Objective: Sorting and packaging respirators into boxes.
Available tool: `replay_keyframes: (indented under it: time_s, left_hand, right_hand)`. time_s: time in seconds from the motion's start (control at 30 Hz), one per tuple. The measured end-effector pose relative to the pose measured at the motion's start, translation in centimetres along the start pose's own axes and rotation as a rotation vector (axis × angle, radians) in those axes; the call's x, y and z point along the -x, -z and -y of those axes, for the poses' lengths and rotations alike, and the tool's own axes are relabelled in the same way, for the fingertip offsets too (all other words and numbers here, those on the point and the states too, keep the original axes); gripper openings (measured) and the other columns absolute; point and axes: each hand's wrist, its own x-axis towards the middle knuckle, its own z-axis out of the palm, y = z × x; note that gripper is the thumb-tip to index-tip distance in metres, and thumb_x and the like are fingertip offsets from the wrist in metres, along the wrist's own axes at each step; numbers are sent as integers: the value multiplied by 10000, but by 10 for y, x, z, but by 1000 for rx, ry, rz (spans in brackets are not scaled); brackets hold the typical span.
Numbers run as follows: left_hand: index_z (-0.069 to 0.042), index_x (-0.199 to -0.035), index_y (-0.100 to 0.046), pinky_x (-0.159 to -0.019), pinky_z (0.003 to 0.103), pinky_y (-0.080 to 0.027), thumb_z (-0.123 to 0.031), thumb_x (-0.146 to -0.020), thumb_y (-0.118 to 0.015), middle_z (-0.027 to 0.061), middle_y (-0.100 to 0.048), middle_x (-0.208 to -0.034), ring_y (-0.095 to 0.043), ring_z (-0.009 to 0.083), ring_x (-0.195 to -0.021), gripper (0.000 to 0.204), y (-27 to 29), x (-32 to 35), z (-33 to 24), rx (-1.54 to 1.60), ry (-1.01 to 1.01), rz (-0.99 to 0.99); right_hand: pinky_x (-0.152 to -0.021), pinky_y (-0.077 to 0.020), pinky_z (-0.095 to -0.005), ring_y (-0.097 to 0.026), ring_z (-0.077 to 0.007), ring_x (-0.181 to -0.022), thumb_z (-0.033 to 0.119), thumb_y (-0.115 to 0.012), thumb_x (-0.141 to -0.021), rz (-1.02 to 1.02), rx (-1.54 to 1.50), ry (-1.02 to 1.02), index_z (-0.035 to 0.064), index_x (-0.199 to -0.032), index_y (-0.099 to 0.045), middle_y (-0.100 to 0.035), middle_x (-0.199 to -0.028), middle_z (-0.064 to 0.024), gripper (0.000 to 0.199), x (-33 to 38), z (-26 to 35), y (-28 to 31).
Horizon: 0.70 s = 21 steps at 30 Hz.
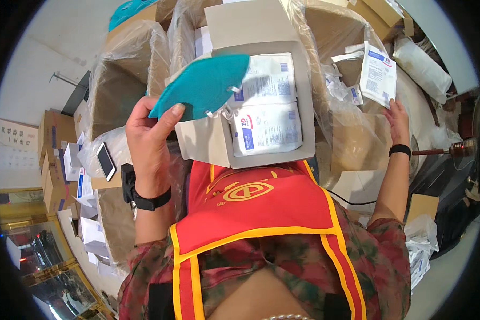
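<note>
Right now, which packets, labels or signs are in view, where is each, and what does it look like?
Two white flat packets with blue print: stacked in the open white box at centre.
White sachet, blue and red markings: at the right hand fingertips, upper right.
Teal folded mask: held by the left hand.
Pale wall sign, rectangular: far left.
Phone, screen blank: on plastic, left.

An open white carton [218,141] sits at centre, holding two flat white sachets [266,104] with blue print, stacked one above the other. At two o'clock the right hand [399,121] pinches another white sachet [378,74] with blue and red marks. At nine o'clock lies a white-framed phone [105,161], its screen dark, with brown cartons [53,160] and small white-and-blue boxes [74,160] just beyond.
</note>
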Motion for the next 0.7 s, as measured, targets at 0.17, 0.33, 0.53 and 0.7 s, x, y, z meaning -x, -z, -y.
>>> replay_keyframes:
  time_s: [0.17,0.33,0.53,0.7]
  left_hand:
    - [-31,-844,-578,-753,236,-462,13,-777,-730,31,-644,-857,-582,93,-789,172,-15,-5,-11,35,-127,7]
    - [-7,-955,-606,-777,243,-481,11,-794,-717,51,-660,-899,-605,107,-827,197,-30,-4,-18,88,-30,115]
    - [-10,-1150,-513,-751,253,-514,21,-835,-662,79,-651,-994,-623,121,-873,349,-40,-2,-23,239,-36,113]
    - [-6,-1053,-487,-725,243,-516,-1,-823,-690,93,-652,-957,-628,124,-849,307,-25,-2,-40,278,-159,257]
  right_hand:
    - [-870,-469,-268,-588,-144,-991,199,-611,-915,35,420,318,8,-1333,-465,-593,-1159,-93,482,12,22,-43]
    - [-812,-497,-274,-599,-142,-968,146,-590,-920,647,52,502,83,-1318,-512,-604,-1146,-93,411,134,122,-164]
    - [-753,-507,-274,-614,-127,-894,100,-600,-911,828,256,878,54,-1218,-577,-648,-1015,-75,311,201,177,-218]
    - [-667,-479,-242,-577,-83,-750,92,-604,-916,1021,-61,630,5,-1077,-614,-628,-864,-34,184,208,191,-226]
